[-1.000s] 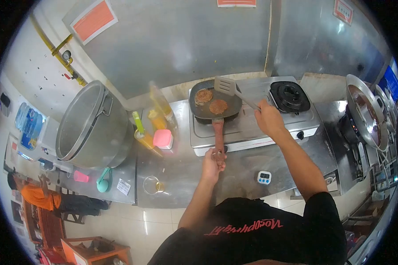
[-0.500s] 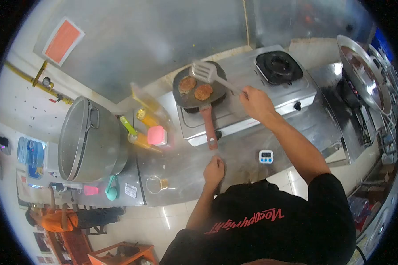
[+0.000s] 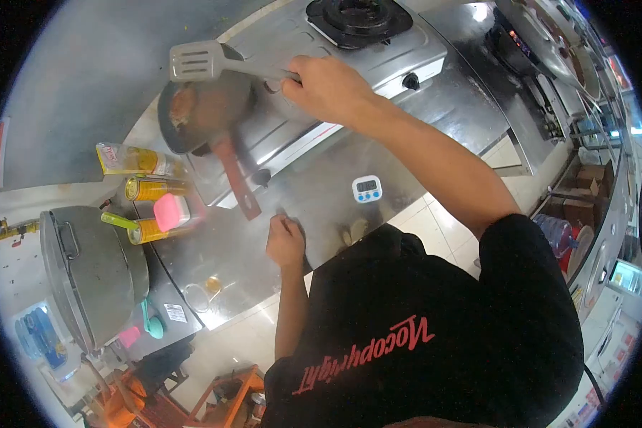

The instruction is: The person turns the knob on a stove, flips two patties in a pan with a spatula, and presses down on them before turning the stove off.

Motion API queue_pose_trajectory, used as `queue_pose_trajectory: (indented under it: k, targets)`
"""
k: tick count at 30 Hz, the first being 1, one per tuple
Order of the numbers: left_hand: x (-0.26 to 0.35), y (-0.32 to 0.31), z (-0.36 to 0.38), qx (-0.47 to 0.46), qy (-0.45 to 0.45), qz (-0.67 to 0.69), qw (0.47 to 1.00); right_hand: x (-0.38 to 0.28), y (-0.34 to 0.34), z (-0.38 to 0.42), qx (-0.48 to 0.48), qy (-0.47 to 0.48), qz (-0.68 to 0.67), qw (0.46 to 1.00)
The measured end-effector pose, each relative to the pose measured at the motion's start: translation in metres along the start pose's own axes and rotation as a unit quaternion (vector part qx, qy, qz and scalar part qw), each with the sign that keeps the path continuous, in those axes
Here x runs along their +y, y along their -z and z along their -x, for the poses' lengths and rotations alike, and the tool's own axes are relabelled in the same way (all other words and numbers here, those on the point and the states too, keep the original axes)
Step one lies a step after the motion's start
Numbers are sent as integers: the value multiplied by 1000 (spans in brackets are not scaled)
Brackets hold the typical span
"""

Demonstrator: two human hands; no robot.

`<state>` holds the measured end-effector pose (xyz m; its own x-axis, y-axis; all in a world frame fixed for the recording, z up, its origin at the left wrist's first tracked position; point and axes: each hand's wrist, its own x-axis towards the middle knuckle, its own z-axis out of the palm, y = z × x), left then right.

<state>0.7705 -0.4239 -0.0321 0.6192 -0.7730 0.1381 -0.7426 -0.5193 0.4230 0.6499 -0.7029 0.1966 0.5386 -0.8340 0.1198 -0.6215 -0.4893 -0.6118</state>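
My right hand grips the handle of a grey slotted spatula, its head raised above the far rim of the frying pan. The dark pan stands on the left burner; a browned patty shows inside, and steam or blur veils the rest. Its reddish handle points toward me. Just below the end of that handle, my left hand is closed at the steel counter, fingers curled, with nothing visible in it.
Left of the gas stove are a yellow pouch, yellow cans and a pink-lidded jar. A large pot stands farther left. A white timer lies on the counter near a clear glass.
My view has swung to the right, shifting the scene left. The spatula has lifted off the patties toward the pan's far side. My left hand stays near the pan handle.
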Motion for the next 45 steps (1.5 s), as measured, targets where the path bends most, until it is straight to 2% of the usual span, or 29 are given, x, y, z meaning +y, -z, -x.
queue_pose_trajectory:
  k: [11,15,19,21,22,24,26,28,29,30,31,33,34,38,45]
  targets:
    - [-1,-4,1,4,-2,-35,999,15,-15,-18,-14,47,-4,999]
    - [-1,-6,1,36,-7,-14,999,13,-21,-18,-6,63,-48,997]
    - [0,-6,0,9,48,-11,999,12,-15,-26,-38,76,-55,995]
    - [5,1,-2,-27,88,-4,996,12,-26,-24,2,70,-61,996]
    - [8,7,-3,-53,91,-6,994,11,-28,-25,-8,66,-53,996]
    - [3,0,-1,-23,69,13,997,14,-27,-26,-21,71,-48,996]
    - [6,7,-2,-54,95,22,994,18,-29,-29,-33,83,-71,993]
    - [3,6,0,-31,61,31,997,22,-38,-27,-20,91,-113,989]
    - [3,6,-1,-39,72,37,996,38,-49,-34,-9,126,-93,988]
    - [5,9,0,-51,80,44,995,39,-45,-34,-34,123,-97,987]
    - [8,14,2,-26,105,41,993,49,-48,-39,-42,121,-87,988]
    - [11,26,1,-75,79,43,993,48,-52,-40,-45,102,-121,986]
    - [11,26,1,-59,90,39,993,42,-50,-35,-41,86,-163,982]
    - [7,19,2,-63,65,48,995,44,-54,-34,-40,108,-166,979]
    - [5,15,2,-69,59,42,995,43,-53,-30,-43,67,-197,977]
